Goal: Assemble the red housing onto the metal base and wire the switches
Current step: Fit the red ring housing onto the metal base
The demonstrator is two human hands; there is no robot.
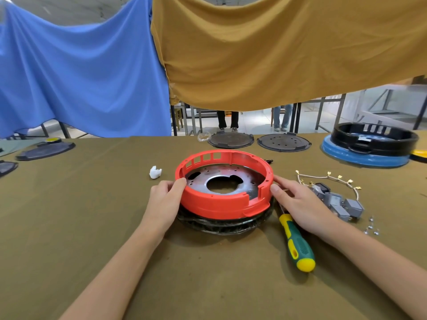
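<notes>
The red ring-shaped housing [219, 202] sits on the round metal base [245, 176] at the middle of the table, over a dark coiled part [221, 225]. My left hand [165, 199] grips the housing's left rim, thumb on the top edge. On the opposite side, my right hand [298, 202] holds the right rim, thumb against the wall. Grey switches [335, 202] and a cream wire harness with brass terminals [332, 179] lie to the right of the housing.
A green and yellow screwdriver [298, 245] lies under my right wrist. Small screws [370, 227] sit at the right. A white plastic piece [155, 172] lies left of the housing. Dark round plates [231, 139] and a black-on-blue housing [369, 146] stand at the back.
</notes>
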